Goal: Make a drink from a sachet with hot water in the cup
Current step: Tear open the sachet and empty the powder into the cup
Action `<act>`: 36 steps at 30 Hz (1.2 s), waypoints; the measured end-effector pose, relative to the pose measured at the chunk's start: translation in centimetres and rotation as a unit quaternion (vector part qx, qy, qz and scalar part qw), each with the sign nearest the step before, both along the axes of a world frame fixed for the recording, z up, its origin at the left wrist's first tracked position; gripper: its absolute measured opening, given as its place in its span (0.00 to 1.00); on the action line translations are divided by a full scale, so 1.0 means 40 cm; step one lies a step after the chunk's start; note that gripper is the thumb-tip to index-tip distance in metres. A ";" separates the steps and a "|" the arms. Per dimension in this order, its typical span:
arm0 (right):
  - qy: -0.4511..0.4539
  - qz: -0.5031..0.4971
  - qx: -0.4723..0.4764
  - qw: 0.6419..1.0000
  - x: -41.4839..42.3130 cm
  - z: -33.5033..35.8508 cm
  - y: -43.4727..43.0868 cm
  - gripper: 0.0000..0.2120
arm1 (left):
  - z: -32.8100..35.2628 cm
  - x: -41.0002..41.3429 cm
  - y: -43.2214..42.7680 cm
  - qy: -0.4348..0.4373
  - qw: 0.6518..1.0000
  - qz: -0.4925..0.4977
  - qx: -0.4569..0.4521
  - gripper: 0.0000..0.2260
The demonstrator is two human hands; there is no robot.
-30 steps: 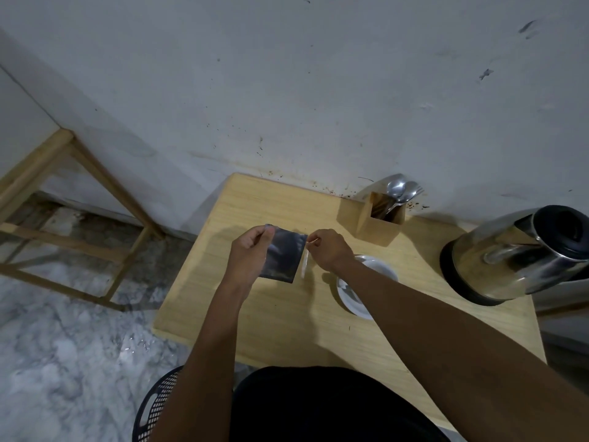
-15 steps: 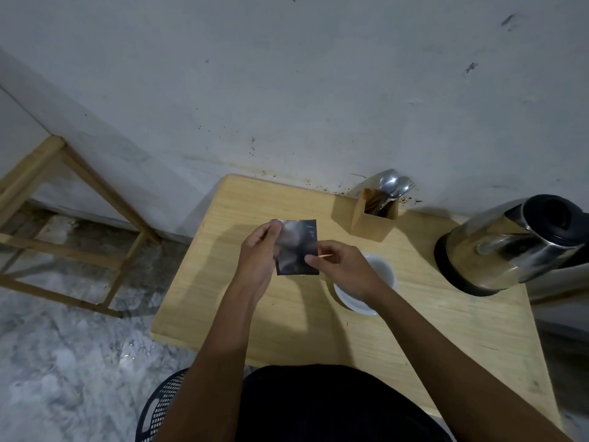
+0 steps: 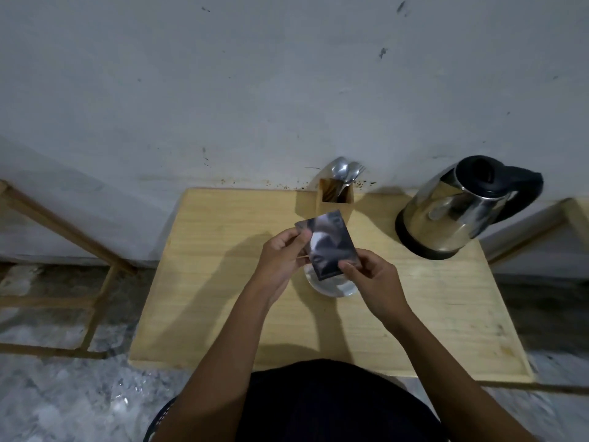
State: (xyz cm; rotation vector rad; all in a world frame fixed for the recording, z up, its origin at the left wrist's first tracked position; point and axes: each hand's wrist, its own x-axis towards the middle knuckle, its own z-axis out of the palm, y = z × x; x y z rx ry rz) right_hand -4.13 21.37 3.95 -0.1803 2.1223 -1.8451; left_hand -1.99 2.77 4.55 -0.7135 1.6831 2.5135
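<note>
I've got the foil sachet (image 3: 328, 245) pinched by both hands: left hand (image 3: 282, 261) on its upper left edge, right hand (image 3: 371, 275) on the lower corner, above the white cup (image 3: 331, 287) mid-table (image 3: 223, 314). Tip it over the cup, keep the torn end low.

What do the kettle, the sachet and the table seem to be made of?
Kettle: polished metal, probably steel, with mirror reflections; lid and base look like black plastic.
Sachet: dark glossy foil or film; it catches soft glare.
Table: pale wood or wood-look laminate, matte, with visible grain lines.
</note>
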 end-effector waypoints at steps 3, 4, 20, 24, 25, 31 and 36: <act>0.011 -0.059 -0.003 0.998 0.023 -0.006 0.049 0.09 | -0.014 -0.003 0.043 -0.008 0.999 -0.022 -0.033 0.09; 0.017 -0.078 -0.004 0.997 0.028 -0.009 0.064 0.09 | -0.022 -0.003 0.050 -0.008 0.997 -0.025 -0.078 0.08; 0.068 -0.075 0.209 0.973 -0.017 -0.012 0.151 0.14 | -0.205 0.001 0.034 -0.027 0.888 -0.125 -0.441 0.13; 0.123 -0.035 0.243 0.961 -0.053 0.005 0.147 0.12 | -0.208 -0.002 0.030 -0.008 0.902 -0.126 -0.414 0.11; 0.130 -0.022 0.246 0.960 -0.063 0.008 0.143 0.11 | -0.208 -0.003 0.029 -0.006 0.903 -0.126 -0.410 0.11; 0.192 0.055 0.295 0.934 -0.112 0.025 0.102 0.12 | -0.207 -0.004 0.026 -0.007 0.912 -0.123 -0.391 0.10; 0.238 0.084 0.319 0.914 -0.131 0.038 0.076 0.13 | -0.199 -0.013 0.011 -0.025 0.915 -0.160 -0.371 0.13</act>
